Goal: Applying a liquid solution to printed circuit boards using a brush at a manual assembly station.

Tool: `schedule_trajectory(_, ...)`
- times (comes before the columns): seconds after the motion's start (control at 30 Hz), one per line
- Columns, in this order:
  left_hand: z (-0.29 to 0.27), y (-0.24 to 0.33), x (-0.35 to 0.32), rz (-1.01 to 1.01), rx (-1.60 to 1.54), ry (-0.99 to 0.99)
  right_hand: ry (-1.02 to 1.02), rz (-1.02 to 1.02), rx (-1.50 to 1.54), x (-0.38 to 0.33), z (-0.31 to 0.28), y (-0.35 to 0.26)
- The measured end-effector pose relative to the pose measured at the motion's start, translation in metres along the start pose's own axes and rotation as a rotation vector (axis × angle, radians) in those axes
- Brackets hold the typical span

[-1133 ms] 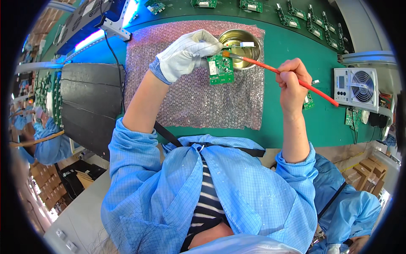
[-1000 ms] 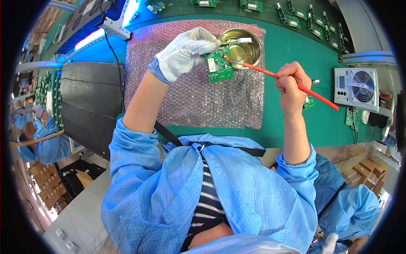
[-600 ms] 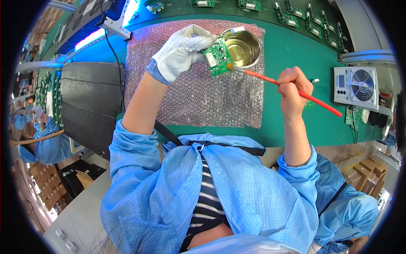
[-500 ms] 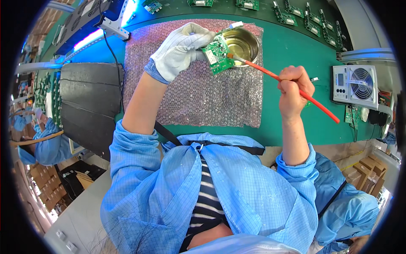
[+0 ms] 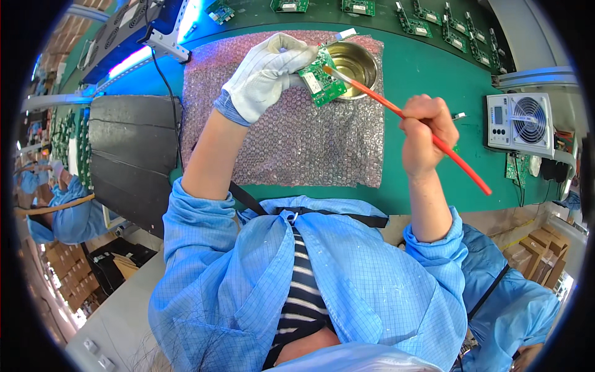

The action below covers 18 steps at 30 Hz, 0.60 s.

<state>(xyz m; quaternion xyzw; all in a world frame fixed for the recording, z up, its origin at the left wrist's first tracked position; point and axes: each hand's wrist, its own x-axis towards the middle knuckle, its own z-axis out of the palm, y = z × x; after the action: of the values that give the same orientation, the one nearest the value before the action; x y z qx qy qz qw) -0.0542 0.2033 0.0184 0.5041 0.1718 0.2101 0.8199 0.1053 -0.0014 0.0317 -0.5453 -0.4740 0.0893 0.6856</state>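
My left hand (image 5: 265, 77), in a white glove, is closed on the upper left edge of a green circuit board (image 5: 321, 85). The board is tilted beside a round metal bowl (image 5: 374, 69) of yellowish liquid and overlaps its left rim. Bare and closed, my right hand (image 5: 427, 133) grips a red-handled brush (image 5: 387, 104). The brush slants up to the left across the bowl, its brown tip over the upper part of the board. Whether the bristles touch the board I cannot tell.
Bubble wrap (image 5: 297, 142) lies on the green table under the bowl. Several circuit boards (image 5: 455, 40) stand along the far side. A white fan unit (image 5: 520, 124) sits at the right, a black panel (image 5: 133, 142) at the left. Other people in blue (image 5: 511, 310) are on both sides.
The brush tip has moved up and left, from the board's right edge to its upper part. My right hand has shifted slightly left. My left hand keeps hold of the board.
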Motion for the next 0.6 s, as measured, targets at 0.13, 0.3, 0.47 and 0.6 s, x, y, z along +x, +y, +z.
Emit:
schedule_trajectory(0.13, 0.006, 0.001, -0.003, -0.013, 0.098, 0.031, -0.123, -0.004, -0.128, 0.003, 0.016, 0.001)
schedule_trajectory(0.3, 0.007, 0.000, -0.006, -0.008, 0.182, 0.079, -0.208, -0.106, -0.281, 0.002, 0.005, -0.004)
schedule_trajectory(0.47, 0.009, -0.004, -0.004, 0.009, 0.155, 0.005, -0.074, -0.079, -0.215, 0.004, 0.014, -0.001)
schedule_trajectory(0.6, 0.006, -0.004, -0.006, 0.021, 0.150, 0.077, -0.114, -0.081, -0.135, 0.000, 0.007, -0.003)
